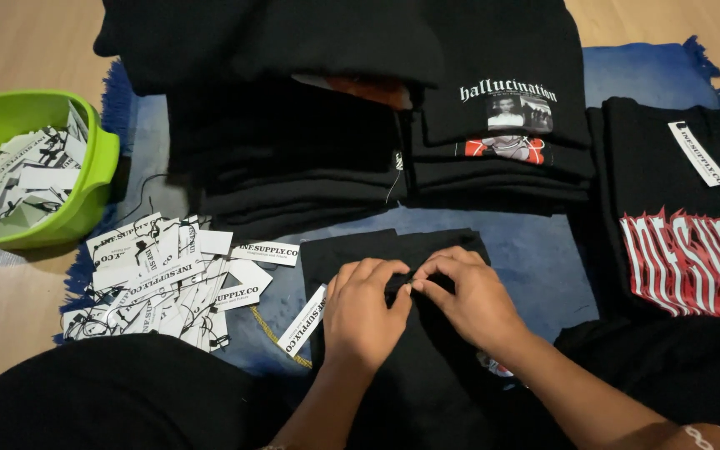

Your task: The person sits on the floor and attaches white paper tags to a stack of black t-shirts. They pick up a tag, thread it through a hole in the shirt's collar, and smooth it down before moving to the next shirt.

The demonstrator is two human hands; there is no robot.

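Centre frame, the left hand (366,310) and right hand (468,296) each pinch a fold of a black shirt (393,250) on the rug (535,258); soft, light cloth, probably best held at its edge, tags (160,283) beside.

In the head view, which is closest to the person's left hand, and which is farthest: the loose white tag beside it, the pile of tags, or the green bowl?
From the left hand:
1. Loose tag, just to its left.
2. Tag pile, farther left on the blue rug.
3. Green bowl, far upper left.
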